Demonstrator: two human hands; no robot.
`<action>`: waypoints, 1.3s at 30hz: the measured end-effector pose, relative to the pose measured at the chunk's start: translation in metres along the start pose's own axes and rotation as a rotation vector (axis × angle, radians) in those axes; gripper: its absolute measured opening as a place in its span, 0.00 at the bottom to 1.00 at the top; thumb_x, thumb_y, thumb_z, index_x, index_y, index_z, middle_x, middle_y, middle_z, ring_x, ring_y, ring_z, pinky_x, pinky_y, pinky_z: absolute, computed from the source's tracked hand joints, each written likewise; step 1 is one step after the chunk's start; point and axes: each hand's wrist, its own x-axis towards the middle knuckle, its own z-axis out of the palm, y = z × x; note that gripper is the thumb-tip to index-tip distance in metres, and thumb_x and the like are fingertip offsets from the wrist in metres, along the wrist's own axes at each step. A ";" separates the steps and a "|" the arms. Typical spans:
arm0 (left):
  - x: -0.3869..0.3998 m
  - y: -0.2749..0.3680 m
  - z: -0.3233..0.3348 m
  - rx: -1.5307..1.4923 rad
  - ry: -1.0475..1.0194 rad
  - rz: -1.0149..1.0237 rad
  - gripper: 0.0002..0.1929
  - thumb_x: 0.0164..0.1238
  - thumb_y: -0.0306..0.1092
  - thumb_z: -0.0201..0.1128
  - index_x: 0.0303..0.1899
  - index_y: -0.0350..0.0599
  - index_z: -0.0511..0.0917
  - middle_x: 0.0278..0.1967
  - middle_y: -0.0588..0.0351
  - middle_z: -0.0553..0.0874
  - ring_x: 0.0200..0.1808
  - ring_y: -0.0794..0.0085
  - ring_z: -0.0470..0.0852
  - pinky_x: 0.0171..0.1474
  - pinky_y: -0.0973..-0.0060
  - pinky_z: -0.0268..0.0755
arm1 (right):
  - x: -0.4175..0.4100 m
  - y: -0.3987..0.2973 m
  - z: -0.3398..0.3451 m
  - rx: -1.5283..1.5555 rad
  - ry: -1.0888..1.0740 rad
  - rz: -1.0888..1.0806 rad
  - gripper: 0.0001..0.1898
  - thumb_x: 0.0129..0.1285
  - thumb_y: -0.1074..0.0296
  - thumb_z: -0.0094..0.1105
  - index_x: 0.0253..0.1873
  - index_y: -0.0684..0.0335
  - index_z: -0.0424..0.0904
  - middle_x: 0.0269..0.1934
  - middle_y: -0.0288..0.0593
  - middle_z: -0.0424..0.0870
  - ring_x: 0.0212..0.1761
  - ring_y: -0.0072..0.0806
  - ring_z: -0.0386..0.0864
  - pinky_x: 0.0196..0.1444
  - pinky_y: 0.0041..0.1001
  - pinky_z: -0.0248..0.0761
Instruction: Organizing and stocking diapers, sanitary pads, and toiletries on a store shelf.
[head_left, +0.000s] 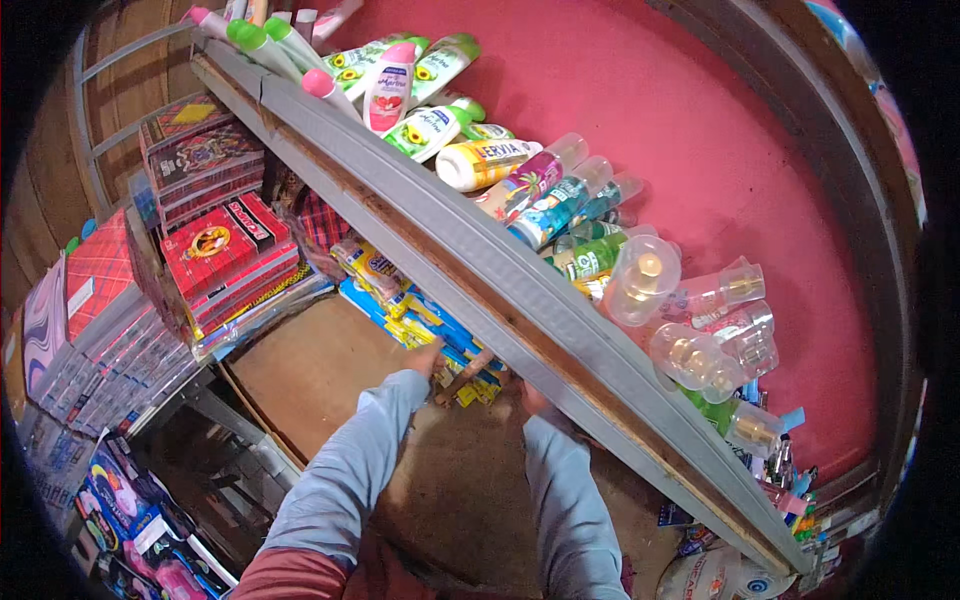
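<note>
On the brown lower shelf board (292, 375) lies a pile of yellow and blue plastic packets (427, 319), partly under the front edge of the grey upper shelf (480, 292). My left hand (426, 358) is at the near side of this pile, touching it. Its fingers blur among the packets, so its grip cannot be made out. By the right end of the pile is my right hand (534, 399), close under the shelf edge. That edge hides most of its fingers.
Red boxed notebooks (225, 244) are stacked left of the packets, with more book stacks (112, 330) beyond. Lotion bottles (420, 131) and clear-capped spray bottles (559, 199) line the upper shelf. Toy-like packages (142, 510) sit at lower left.
</note>
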 end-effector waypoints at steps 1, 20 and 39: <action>-0.002 0.002 0.006 0.110 0.061 0.076 0.34 0.63 0.58 0.55 0.55 0.29 0.71 0.46 0.43 0.82 0.50 0.55 0.78 0.55 0.64 0.67 | -0.004 -0.014 -0.022 0.014 0.061 -0.005 0.20 0.66 0.57 0.56 0.59 0.59 0.69 0.53 0.42 0.75 0.51 0.34 0.75 0.50 0.35 0.74; 0.225 0.049 -0.102 -0.620 -0.039 0.450 0.27 0.71 0.45 0.49 0.63 0.36 0.64 0.60 0.45 0.73 0.60 0.58 0.71 0.62 0.67 0.62 | -0.163 -0.081 -0.031 -0.107 0.287 0.311 0.24 0.66 0.59 0.56 0.65 0.56 0.64 0.64 0.35 0.66 0.60 0.28 0.68 0.49 0.34 0.73; -0.421 0.070 -0.132 -0.058 -0.023 0.229 0.30 0.69 0.52 0.53 0.66 0.44 0.63 0.63 0.54 0.70 0.65 0.65 0.66 0.63 0.67 0.59 | -0.356 -0.080 -0.014 -0.162 -0.325 0.394 0.32 0.69 0.54 0.47 0.72 0.61 0.52 0.71 0.46 0.56 0.69 0.39 0.58 0.63 0.41 0.60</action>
